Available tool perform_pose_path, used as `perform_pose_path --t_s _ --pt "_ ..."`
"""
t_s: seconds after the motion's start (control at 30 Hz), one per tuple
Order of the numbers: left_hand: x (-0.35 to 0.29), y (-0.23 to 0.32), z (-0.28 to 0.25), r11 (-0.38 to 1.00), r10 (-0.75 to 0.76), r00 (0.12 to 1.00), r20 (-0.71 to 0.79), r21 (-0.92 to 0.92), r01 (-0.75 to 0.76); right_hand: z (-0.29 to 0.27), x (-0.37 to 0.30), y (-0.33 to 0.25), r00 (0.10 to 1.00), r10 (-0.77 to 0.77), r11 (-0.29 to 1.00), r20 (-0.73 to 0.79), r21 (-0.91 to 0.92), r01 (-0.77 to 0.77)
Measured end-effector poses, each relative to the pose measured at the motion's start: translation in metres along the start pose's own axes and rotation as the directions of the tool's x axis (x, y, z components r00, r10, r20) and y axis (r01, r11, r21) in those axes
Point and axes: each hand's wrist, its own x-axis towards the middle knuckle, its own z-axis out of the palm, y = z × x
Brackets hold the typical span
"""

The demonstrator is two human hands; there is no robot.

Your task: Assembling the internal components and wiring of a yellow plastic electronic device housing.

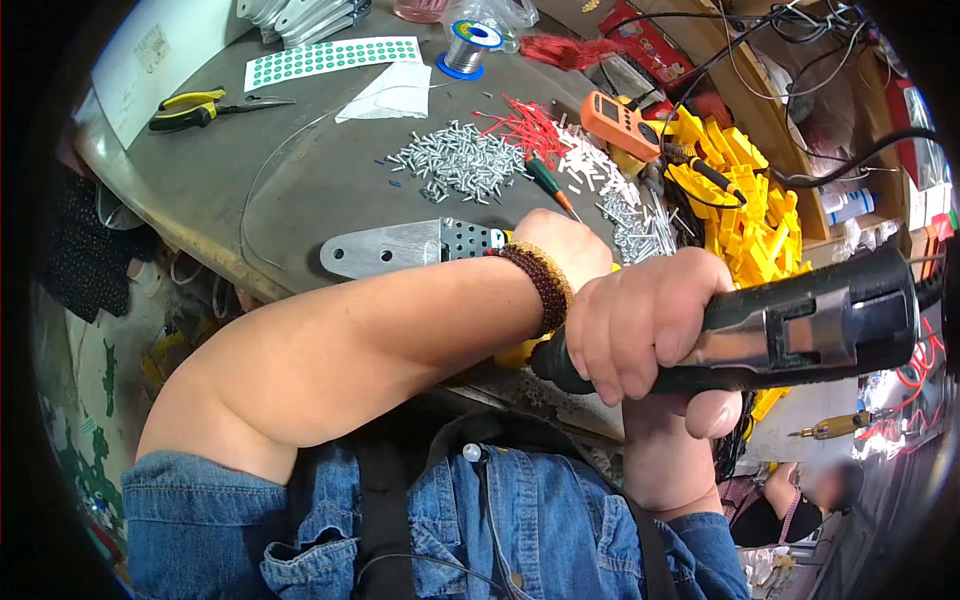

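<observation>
My right hand [650, 325] is wrapped round a thick black cylindrical tool [790, 325] with a shiny metal clip; it lies almost level and points right. My left arm reaches across from the lower left, a beaded bracelet [540, 285] at its wrist. My left hand [565, 240] is closed by the right end of a flat grey metal plate [385, 250] that has a rounded end and a part full of round holes. What its fingers grip is hidden. Beyond that hand lies a green-handled screwdriver [547, 183].
Metal screws [455, 160], red wires [525, 125] and white pieces [595, 165] lie in heaps. An orange multimeter [620, 125] stands before yellow plastic parts [750, 210]. Pliers [195, 110], a dotted sticker sheet [330, 62] and a solder spool [468, 50] lie farther back. A person [780, 510] is at lower right.
</observation>
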Motion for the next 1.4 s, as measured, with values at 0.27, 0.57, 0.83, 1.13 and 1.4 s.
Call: perform_pose_path --t_s 0.27,0.57,0.83,1.13,1.4 --pt "-0.021 0.042 0.033 0.992 0.121 0.926 -0.356 0.025 -0.121 0.02 0.011 -0.052 0.998 -0.058 0.995 0.037 -0.075 0.061" --pt "-0.071 -0.028 0.005 0.937 -0.028 0.993 -0.118 -0.35 -0.015 -0.031 0.008 -0.031 0.984 -0.096 0.946 -0.147 -0.321 0.044" --pt "-0.059 -0.024 -0.014 0.929 -0.019 0.992 0.123 -0.365 0.063 -0.04 0.01 -0.012 0.939 0.063 0.998 -0.338 0.002 -0.067" --pt "-0.056 -0.035 -0.007 0.925 0.086 0.994 0.061 -0.375 -0.057 -0.048 0.007 -0.012 0.963 0.078 0.995 -0.256 -0.038 -0.091" --pt "-0.065 -0.021 0.004 0.93 0.036 0.996 -0.082 -0.363 -0.063 -0.067 -0.064 -0.056 0.933 -0.045 0.946 -0.356 -0.316 -0.075"
